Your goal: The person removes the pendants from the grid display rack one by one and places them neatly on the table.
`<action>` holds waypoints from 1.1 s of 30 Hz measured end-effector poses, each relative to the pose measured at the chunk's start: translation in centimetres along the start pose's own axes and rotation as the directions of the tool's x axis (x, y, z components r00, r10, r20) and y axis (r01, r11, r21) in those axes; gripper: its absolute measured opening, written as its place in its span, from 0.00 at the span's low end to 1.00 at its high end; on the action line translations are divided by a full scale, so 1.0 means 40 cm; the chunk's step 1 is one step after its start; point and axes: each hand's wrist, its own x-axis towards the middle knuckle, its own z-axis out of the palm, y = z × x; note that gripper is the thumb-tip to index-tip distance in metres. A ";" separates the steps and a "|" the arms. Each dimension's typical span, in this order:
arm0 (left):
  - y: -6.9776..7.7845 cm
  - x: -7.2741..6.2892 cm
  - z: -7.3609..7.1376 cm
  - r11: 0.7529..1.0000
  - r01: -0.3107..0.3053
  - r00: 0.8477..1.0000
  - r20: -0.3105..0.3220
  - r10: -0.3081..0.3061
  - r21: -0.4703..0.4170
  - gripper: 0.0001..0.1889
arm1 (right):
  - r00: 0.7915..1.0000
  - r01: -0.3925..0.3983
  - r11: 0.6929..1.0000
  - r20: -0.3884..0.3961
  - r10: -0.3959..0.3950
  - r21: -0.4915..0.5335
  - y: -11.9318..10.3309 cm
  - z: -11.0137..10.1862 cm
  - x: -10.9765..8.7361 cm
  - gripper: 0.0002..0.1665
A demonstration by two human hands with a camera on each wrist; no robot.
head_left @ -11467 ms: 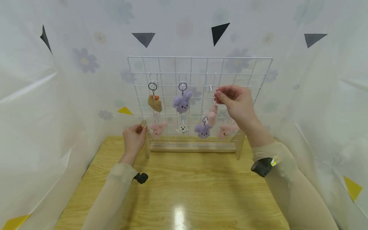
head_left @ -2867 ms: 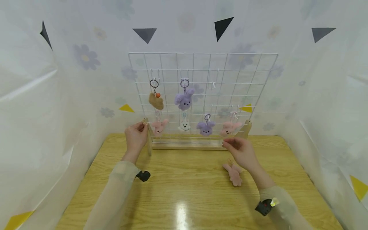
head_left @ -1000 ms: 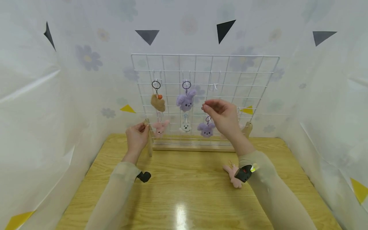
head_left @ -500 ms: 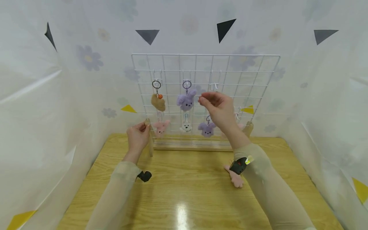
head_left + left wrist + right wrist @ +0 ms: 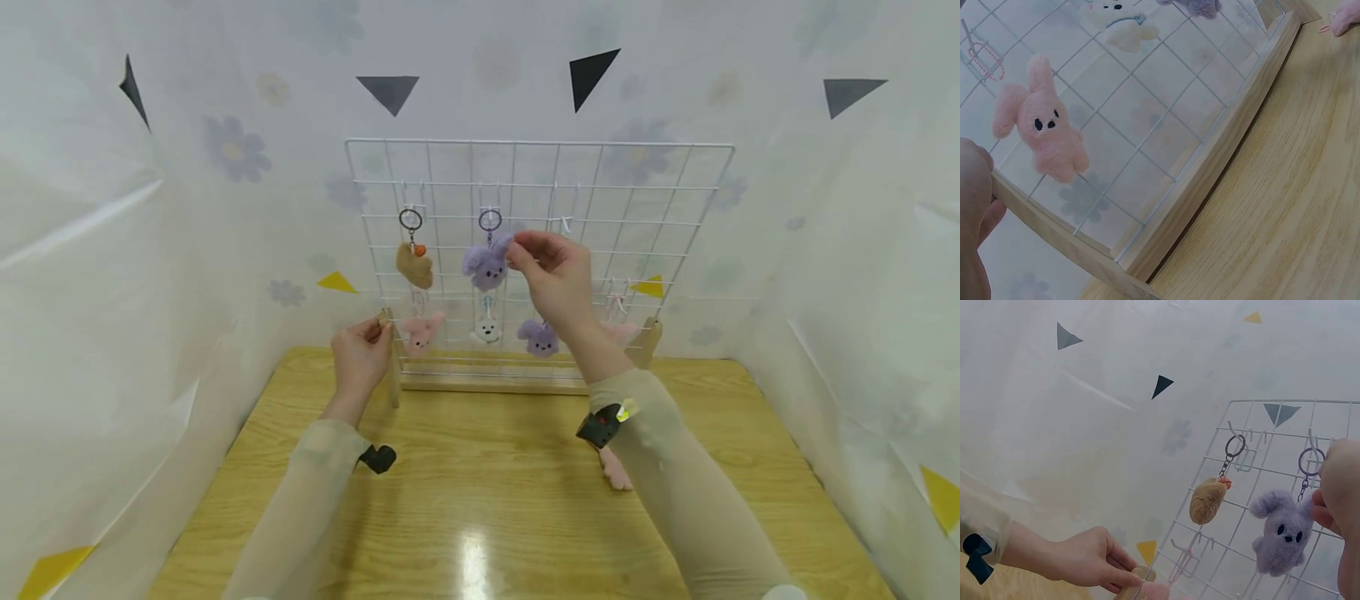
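Note:
My left hand (image 5: pixel 360 358) grips the top of the left wooden leg (image 5: pixel 1054 228) of a white wire grid rack (image 5: pixel 637 183). At the middle of the upper row, my right hand (image 5: pixel 558 279) has its fingertips right at the ear of a purple plush bunny keychain (image 5: pixel 486 268); I cannot tell if they pinch it. That keychain hangs from a hook by a dark ring (image 5: pixel 1311 462). To its left hangs a brown plush keychain (image 5: pixel 415 265) with an orange bead. The third upper hook (image 5: pixel 565 223) holds nothing.
Along the lower row hang a pink bunny (image 5: pixel 422 335), a white plush (image 5: pixel 487 330), a smaller purple bunny (image 5: pixel 537 338) and another pink one (image 5: pixel 621 333), partly hidden. A pink plush (image 5: pixel 617 471) lies on the wooden table (image 5: pixel 450 483), partly behind my right forearm.
The pink plush went from the third upper hook onto the table. My right hand then rose from the table side and moved left to the purple bunny. My left hand stayed on the leg.

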 end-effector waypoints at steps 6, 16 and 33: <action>0.001 0.001 0.000 1.000 0.004 1.000 0.011 -0.004 0.000 0.16 | 1.000 0.025 0.998 -0.016 -0.026 -0.063 -0.004 0.016 0.010 0.09; 0.001 0.001 0.003 1.000 -0.014 1.000 0.008 0.014 0.002 0.15 | 0.999 0.018 0.994 -0.037 -0.022 -0.107 -0.009 0.039 0.033 0.11; -0.005 0.002 0.000 1.000 -0.019 1.000 -0.005 0.019 -0.003 0.14 | 0.997 -0.060 0.996 -0.057 0.056 -0.066 -0.017 0.068 0.061 0.12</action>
